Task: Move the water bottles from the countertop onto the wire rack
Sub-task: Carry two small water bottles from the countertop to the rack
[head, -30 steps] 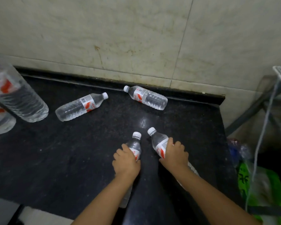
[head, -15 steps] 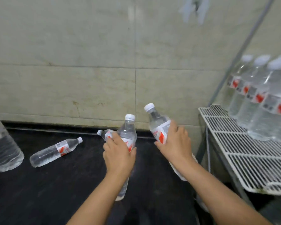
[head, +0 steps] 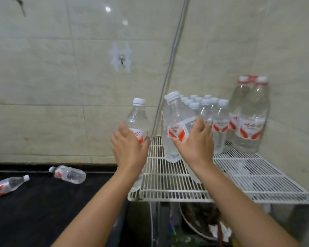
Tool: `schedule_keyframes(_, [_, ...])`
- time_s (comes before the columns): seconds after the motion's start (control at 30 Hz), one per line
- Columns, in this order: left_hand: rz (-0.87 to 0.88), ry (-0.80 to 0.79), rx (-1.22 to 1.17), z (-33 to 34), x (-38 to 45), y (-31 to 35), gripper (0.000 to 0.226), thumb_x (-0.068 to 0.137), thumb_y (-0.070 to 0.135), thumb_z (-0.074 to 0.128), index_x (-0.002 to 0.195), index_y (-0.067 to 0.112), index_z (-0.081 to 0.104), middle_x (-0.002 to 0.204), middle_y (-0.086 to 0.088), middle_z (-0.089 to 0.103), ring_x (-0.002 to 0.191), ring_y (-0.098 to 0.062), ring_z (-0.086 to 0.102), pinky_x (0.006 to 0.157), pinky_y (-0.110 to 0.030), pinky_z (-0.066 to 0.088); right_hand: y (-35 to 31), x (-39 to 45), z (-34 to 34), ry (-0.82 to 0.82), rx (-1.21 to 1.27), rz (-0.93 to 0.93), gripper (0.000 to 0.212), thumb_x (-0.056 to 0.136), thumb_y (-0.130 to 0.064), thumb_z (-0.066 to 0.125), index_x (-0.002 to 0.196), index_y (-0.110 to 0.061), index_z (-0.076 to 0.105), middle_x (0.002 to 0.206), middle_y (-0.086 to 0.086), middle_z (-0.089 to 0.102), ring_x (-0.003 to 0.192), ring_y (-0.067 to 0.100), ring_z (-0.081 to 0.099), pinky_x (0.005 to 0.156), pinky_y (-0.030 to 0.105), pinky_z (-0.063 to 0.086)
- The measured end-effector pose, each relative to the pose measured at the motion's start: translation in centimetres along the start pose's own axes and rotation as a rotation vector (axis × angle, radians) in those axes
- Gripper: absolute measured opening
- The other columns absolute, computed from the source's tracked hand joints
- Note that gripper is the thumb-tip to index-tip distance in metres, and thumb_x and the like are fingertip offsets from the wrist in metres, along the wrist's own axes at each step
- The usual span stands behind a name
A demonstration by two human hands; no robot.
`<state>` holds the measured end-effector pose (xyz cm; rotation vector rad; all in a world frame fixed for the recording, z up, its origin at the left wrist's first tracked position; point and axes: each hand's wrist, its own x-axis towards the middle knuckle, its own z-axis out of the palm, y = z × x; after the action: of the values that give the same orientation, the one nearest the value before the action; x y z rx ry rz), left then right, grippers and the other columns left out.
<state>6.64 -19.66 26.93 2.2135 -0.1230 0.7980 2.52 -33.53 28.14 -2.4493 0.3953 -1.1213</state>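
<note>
No text can be read with certainty. The clear plastic water bottles beside the white wire rack (head: 239, 177) carry white labels (head: 178, 131) with red leaf-like marks and red script, too blurred to read.

Wall (head: 43, 77): big pale tiles, a bit green and cream, with thin lines between them.
Corner: two tiled walls meeting on the right, behind the rack.
Hook (head: 121, 58): small, stuck on a see-through pad on the wall.
Cord (head: 175, 43): thin and grey, hanging down the wall at a slant.
Counter (head: 34, 211): black and shiny, low on the left.
Light: soft, with small bright spots up high on the tiles.
Under the rack: dark and messy, hard to make out.
</note>
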Motion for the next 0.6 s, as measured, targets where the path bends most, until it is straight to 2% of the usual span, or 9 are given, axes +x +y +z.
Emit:
schedule_keyframes(0.23, [0.023, -0.074, -0.069, 5.6, -2.1, 6.0, 0.087, 0.079, 0.041, 0.063, 0.139, -0.001, 0.016, 0.132, -0.021, 0.037, 0.119, -0.033, 0.034, 0.098, -0.038, 0.028, 8.7, 1.0, -1.7, 0.039, 0.047, 0.131, 0.099, 0.07, -0.041, 0.073, 0.142, -0.009, 0.014, 0.142, 0.016, 0.035, 0.13, 0.03, 0.035, 0.104, 0.037, 0.034])
schedule_keyframes(0.4, [0.089, -0.14, -0.155, 9.3, -2.7, 7.9, 0.086, 0.08, 0.044, 0.06, 0.14, 0.005, 0.014, 0.137, -0.015, 0.031, 0.123, -0.025, 0.029, 0.102, -0.033, 0.026, 12.2, 1.9, -0.7, 0.058, 0.026, 0.187, 0.095, 0.068, -0.044, 0.074, 0.139, -0.008, 0.021, 0.138, 0.014, 0.04, 0.125, 0.026, 0.041, 0.099, 0.033, 0.039])
schedule_keyframes(0.6, [0.103, -0.242, -0.242, 12.9, -3.1, 10.2, 0.087, 0.084, 0.043, 0.055, 0.142, 0.004, 0.003, 0.149, -0.017, 0.013, 0.139, -0.027, 0.009, 0.113, -0.036, 0.009, 15.2, 3.2, -0.4, 0.122, 0.057, 0.299, 0.093, 0.068, -0.034, 0.077, 0.137, -0.003, 0.024, 0.132, 0.02, 0.043, 0.12, 0.031, 0.044, 0.096, 0.036, 0.04])
